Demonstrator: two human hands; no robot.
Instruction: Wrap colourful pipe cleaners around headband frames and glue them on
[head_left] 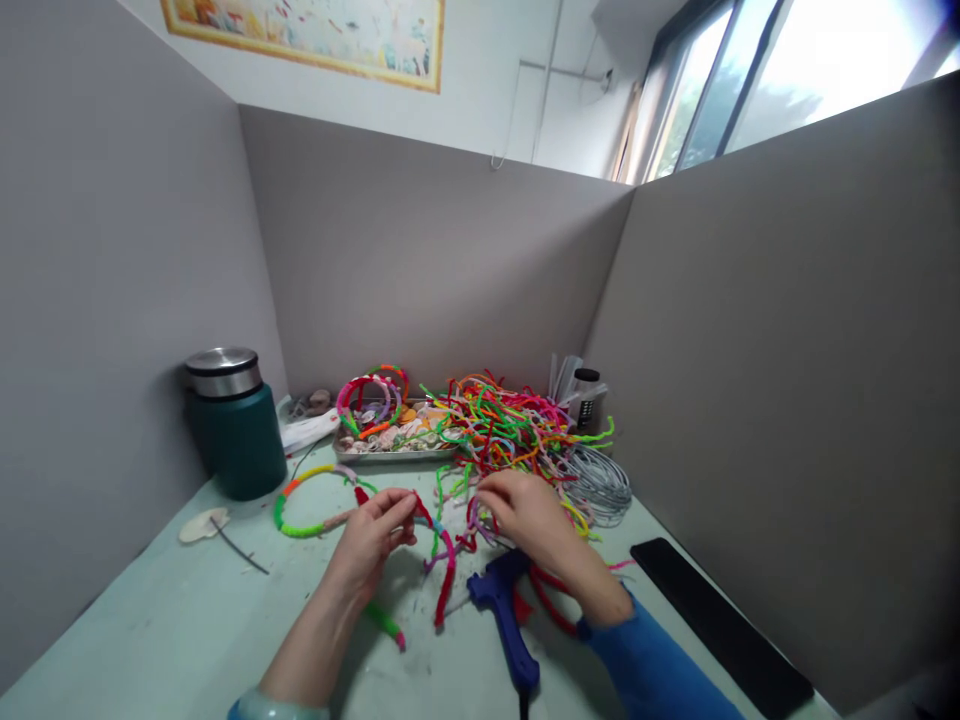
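Note:
My left hand [375, 535] pinches the red end of a curved strip wrapped in pipe cleaner [450, 555], red, blue and pink along its length. The strip's other end hangs down towards the table. Further right, my right hand [529, 515] is bent over the table with its fingertips closed at a thin purple pipe cleaner [474, 518]; the grip itself is partly hidden. Below the right hand lies a blue glue gun [504, 610], its nozzle pointing left. A green wrapped piece with a pink tip [386, 622] sticks out under my left wrist.
A heap of colourful pipe cleaners [510, 420] lies at the back, beside a metal tray [397, 456] of small decorations. Grey wire [600, 485] is coiled on the right. A green flask [236, 425], a wrapped ring [281, 510] and a black strip [720, 625] lie around. Grey partitions [435, 250] enclose the table.

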